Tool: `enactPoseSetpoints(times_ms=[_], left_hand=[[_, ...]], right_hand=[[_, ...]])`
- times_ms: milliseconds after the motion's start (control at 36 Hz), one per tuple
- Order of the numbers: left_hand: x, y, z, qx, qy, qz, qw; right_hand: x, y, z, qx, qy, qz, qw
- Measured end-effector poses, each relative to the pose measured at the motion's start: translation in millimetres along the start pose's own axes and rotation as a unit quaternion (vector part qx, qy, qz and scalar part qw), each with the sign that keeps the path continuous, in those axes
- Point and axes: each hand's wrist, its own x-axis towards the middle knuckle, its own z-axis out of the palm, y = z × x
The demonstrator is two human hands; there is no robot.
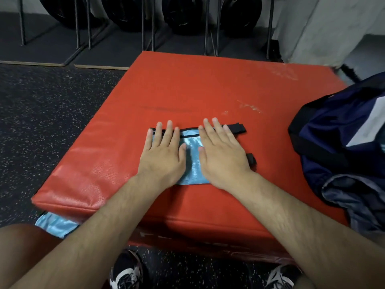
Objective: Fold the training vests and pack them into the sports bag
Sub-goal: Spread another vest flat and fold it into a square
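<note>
Pressing flat, left hand and right hand, fingers straight, palms down on folded blue vest, red mat near front edge, sports bag at right edge

black-and-white laced sneakers, bare forearms

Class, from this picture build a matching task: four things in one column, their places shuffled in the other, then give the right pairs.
Things
1. folded vest
2. sports bag
3. second vest
4. weight plates

Places
A. at the right edge of the red pad
B. pressed flat under the left hand and right hand
C. racked by the back wall
D. below the pad's near left corner, beside a knee

Pairs: 1-B, 2-A, 3-D, 4-C
</note>
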Motion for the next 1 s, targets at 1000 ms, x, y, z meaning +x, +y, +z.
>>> enactPoseSetpoints(times_ms=[1000], left_hand=[[0.3, -59.3, -13.6, -0.013, 0.006, 0.013, 1.0]], right_hand=[[-36.0, -36.3, -9.3, 0.014, 0.097, -0.275, 0.957]])
